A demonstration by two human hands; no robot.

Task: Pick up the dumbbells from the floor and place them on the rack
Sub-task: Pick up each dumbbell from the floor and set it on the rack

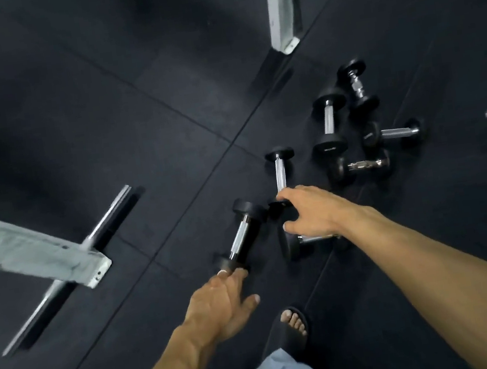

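Bench foot [92, 266]: lying left of everything, landmark. Right of it, near dumbbell [240, 240], handle running diagonally away; left hand [221, 308] reaching, fingers straight, touching its near head. Further right, second dumbbell [280, 173], handle pointing away; right hand [311, 212] hovering spread, gripping nothing. Floor [137, 136] lying open between.

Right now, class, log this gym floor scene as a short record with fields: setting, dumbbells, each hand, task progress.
setting: dark rubber floor, pale frame leg at left
dumbbells: seven visible, all lying on the floor
left hand: open, fingertips at the nearest dumbbell
right hand: open, spread over two dumbbells, gripping neither
cluster: four dumbbells farther right
task progress: none lifted yet
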